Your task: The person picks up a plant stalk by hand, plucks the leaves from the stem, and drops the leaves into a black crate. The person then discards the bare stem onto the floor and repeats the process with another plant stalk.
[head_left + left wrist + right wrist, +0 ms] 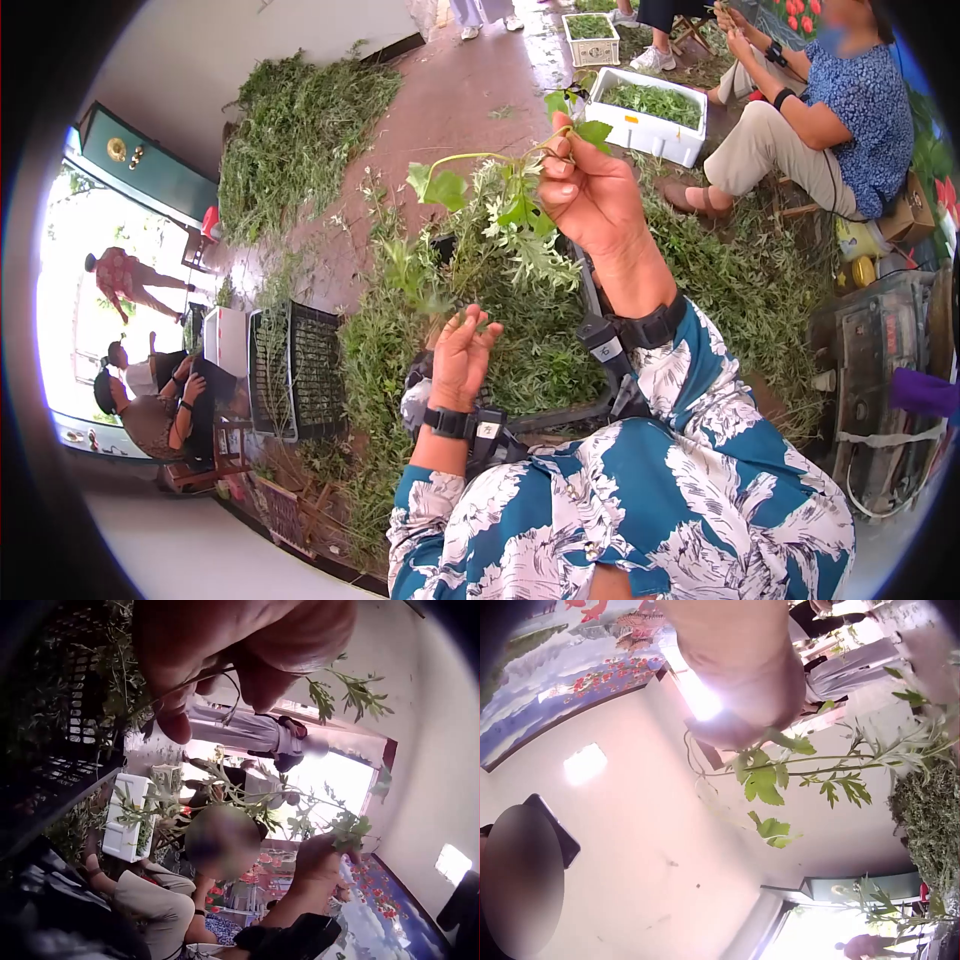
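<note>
Raised in the head view, my right hand (pixel 600 200) pinches thin green stems between thumb and fingertips. Broad lobed leaves (pixel 440 187) and finely cut, paler leafy sprigs (pixel 530 240) hang from them. In the right wrist view, the lobed leaves (pixel 763 784) dangle just below the hand (pixel 739 675). Lower and to the left, my left hand (pixel 462 360) has its fingers bent toward the thumb. A thin stem runs between those fingers in the left wrist view, with a small leafy sprig (pixel 352 694) sticking out. Cut greens (pixel 530 350) fill a dark crate (pixel 590 285) beneath both hands.
A big heap of greens (pixel 300 140) lies on the floor at the far left. White boxes of leaves, including a foam box (pixel 650 142), stand at the back right. A seated person (pixel 850 130) works nearby. A black slotted crate (pixel 295 370) stands left; others sit beyond it.
</note>
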`<state>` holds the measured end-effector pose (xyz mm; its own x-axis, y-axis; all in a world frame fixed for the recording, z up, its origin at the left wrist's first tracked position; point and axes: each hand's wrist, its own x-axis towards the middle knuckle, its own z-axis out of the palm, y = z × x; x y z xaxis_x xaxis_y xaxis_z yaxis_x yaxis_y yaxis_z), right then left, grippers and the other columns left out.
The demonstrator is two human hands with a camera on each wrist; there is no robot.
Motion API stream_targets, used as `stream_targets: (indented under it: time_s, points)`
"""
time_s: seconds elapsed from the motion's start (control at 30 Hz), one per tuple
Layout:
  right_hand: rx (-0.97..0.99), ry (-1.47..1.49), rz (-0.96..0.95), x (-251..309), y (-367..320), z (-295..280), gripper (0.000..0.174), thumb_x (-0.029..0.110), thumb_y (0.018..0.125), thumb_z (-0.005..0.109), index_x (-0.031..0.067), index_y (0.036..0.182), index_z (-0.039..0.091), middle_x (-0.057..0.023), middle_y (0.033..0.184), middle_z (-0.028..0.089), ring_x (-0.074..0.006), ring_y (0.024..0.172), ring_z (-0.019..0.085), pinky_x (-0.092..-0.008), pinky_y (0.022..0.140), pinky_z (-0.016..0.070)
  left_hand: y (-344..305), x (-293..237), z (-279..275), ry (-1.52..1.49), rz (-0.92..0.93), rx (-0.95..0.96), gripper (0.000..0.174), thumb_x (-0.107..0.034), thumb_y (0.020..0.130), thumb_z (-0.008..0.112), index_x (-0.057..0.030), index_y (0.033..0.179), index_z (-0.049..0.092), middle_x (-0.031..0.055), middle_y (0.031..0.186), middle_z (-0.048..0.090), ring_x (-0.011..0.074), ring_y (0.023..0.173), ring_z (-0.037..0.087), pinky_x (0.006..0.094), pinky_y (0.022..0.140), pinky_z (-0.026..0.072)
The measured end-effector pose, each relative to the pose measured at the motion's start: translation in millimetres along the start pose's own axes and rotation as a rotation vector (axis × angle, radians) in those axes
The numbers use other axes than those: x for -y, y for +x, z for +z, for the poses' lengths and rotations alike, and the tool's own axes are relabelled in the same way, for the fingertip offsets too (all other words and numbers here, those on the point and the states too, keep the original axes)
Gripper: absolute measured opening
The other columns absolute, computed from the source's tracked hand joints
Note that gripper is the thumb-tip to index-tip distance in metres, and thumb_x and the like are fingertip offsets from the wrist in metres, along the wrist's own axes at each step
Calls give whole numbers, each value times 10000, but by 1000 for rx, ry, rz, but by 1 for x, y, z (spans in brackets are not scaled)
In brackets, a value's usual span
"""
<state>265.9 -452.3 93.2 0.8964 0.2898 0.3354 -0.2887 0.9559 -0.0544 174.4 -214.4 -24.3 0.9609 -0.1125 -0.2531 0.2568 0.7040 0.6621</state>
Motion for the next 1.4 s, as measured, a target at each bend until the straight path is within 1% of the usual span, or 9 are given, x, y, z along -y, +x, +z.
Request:
stream_targets:
  time_s: [0.2,0.23,0.33,0.37,0.53,0.83,0.93,1.2,1.4]
  points:
    - [34,-4,92,-27,2,26,203,124,889,476,82,1078,536,-70,820,579,-154,692,535,-254,550,453,-7,-18,41,55,-18,140,278,-25,819,552,-125,1079,536,11,1140,552,193,1039,517,397,622,465]
    - [30,-11,108,-33,0,28,206,124,889,476,81,1081,535,-72,820,579,-155,693,536,-256,551,455,-11,-23,47,49,-13,168,339,-38,817,567,-151,1131,507,24,1134,539,173,987,551,327,572,450]
    - [5,-30,164,-45,-1,25,215,121,887,475,76,1090,528,-77,819,580,-166,696,545,-266,550,460,-17,-40,58,150,-25,303,346,-57,810,591,-150,1133,506,25,1073,544,147,891,587,242,513,415]
    - [-1,-33,188,-50,-4,25,217,120,886,475,75,1092,527,-77,819,581,-168,698,547,-267,547,460,-22,-42,66,225,-17,254,338,-99,797,626,-110,1101,478,6,973,524,98,734,558,177,456,370]
    - [-31,-96,281,-63,-5,19,225,118,886,469,71,1099,521,-84,835,591,-172,678,555,-267,543,454,-28,-52,69,425,-44,128,133,-129,824,602,-95,947,563,-33,755,557,59,603,534,175,429,362]
    - [-21,-239,141,-37,1,16,227,109,877,483,54,1092,532,-99,817,611,-186,675,562,-276,540,458,-38,-67,18,403,-3,-32,112,-215,865,560,-110,901,546,-22,749,558,85,597,553,215,440,373]
    - [-74,-272,67,-20,1,18,228,97,870,487,42,1086,537,-82,831,564,-157,664,463,-261,558,435,-40,-72,-6,256,75,-134,138,-234,855,577,-126,915,515,-29,748,556,89,600,559,216,438,366]
    - [-338,-533,-175,15,3,10,208,104,864,513,56,1062,554,-105,875,597,-172,683,557,-268,563,465,-53,-67,-52,119,58,-200,188,-304,868,541,-128,916,496,5,796,573,114,609,543,252,443,378]
    - [-198,-726,-144,37,28,-94,165,73,879,479,34,1027,543,-101,897,618,-159,737,611,-255,632,516,-54,-15,-122,112,-49,-278,211,-295,878,518,-101,945,466,38,798,511,132,657,490,271,487,392]
